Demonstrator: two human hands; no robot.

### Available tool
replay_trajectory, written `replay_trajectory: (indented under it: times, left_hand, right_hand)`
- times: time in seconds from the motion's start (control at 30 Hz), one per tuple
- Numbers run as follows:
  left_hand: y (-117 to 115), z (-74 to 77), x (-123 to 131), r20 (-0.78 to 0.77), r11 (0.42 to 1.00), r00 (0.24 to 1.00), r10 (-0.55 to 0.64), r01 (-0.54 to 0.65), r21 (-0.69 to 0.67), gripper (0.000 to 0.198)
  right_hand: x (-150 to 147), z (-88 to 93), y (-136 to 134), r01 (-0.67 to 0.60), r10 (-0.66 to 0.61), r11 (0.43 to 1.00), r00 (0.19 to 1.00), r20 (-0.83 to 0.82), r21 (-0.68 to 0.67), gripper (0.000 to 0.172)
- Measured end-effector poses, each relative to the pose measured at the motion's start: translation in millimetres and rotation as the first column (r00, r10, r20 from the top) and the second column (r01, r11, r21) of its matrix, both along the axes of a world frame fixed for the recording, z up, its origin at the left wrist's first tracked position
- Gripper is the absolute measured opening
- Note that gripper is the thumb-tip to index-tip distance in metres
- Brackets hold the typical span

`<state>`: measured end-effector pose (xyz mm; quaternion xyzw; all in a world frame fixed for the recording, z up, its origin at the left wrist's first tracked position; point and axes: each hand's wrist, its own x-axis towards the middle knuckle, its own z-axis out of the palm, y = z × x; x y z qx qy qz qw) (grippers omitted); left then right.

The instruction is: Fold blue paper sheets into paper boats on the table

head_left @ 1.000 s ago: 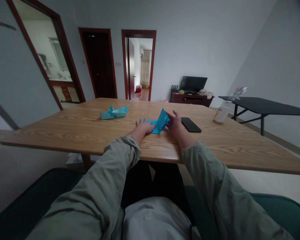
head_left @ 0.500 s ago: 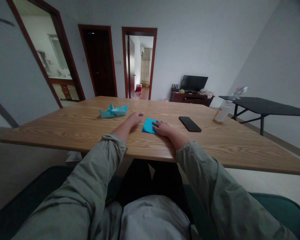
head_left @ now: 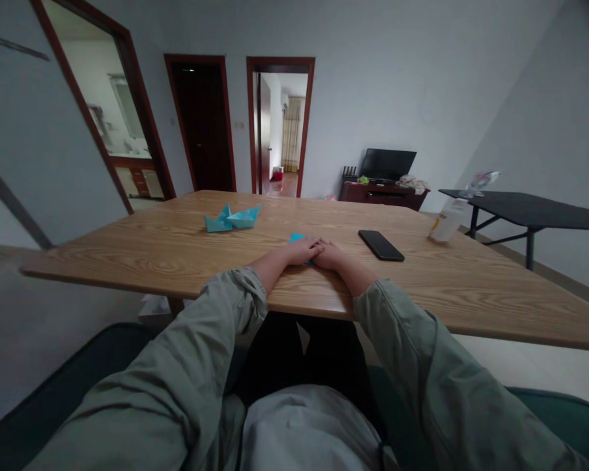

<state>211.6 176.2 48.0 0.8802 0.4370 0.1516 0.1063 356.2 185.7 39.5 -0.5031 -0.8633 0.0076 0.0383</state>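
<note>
Near the table front edge, left hand and right hand lie flat, fingers open, touching, on blue paper (mostly covered).

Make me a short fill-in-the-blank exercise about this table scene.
1. The left hand and right hand rest together on paper coloured ____.
2. The black phone lies to the ____ of both hands.
3. The paper boats sit on a table made of ____.
Missing words: blue; right; wood.
</note>
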Motion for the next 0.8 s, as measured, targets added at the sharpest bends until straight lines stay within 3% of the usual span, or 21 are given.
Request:
replay_trajectory:
  times: [0.17,0.4,0.67,0.8]
  left_hand:
    - [1,7.0,-17,-0.160,0.980,0.975,0.154,-0.171,-0.098,0.069]
    - [4,6.0,-26,-0.126,0.968,0.977,0.172,-0.191,-0.161,0.075]
    - [10,1.0,-49,-0.108,0.929,0.935,0.338,-0.350,-0.118,0.078]
    - [15,-0.6,-58,-0.060,0.915,0.914,0.400,-0.403,-0.032,0.062]
  right_hand:
    - [2,5.8,-7,0.064,-0.062,0.995,0.998,0.033,-0.071,0.058]
    - [1,7.4,-11,0.088,-0.084,0.988,0.996,0.035,-0.124,0.056]
    - [8,11.4,-13,0.187,-0.190,0.973,0.982,-0.008,-0.135,0.058]
    - [12,12.5,-12,0.204,-0.210,0.973,0.977,-0.046,-0.110,0.056]
